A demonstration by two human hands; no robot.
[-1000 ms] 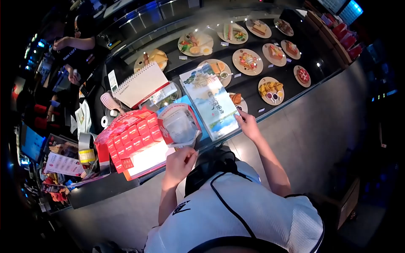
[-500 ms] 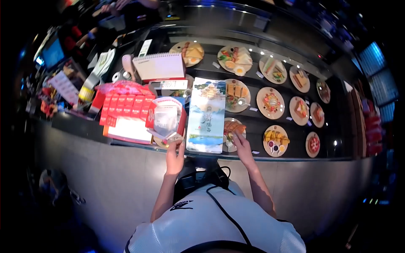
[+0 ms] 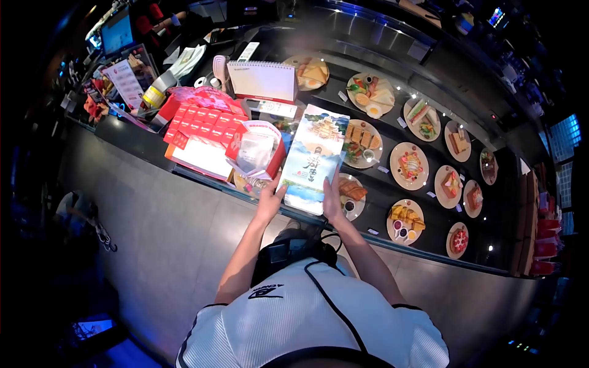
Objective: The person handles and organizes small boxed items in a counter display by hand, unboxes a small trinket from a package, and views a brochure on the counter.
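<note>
A tall brochure with a painted pavilion, blue mountains and large dark characters lies on the glass counter, looking thick enough to be a stack. My left hand grips its lower left edge, thumb towards the cover. My right hand is closed against the lower right edge, its fingertips partly hidden. Left of the brochure stands a red and white open box with pale packets inside. Beside that are rows of small red boxes in a display tray.
Beneath the glass sit several plates of display food, such as a croissant plate and a waffle plate. A spiral desk calendar stands behind the boxes. The counter's front edge runs before me. Another person's arm shows at the back left.
Both hands have closed in on the brochure's sides; the right one came leftwards from above the croissant plate. My view has turned, so the counter now slants down to the right.
</note>
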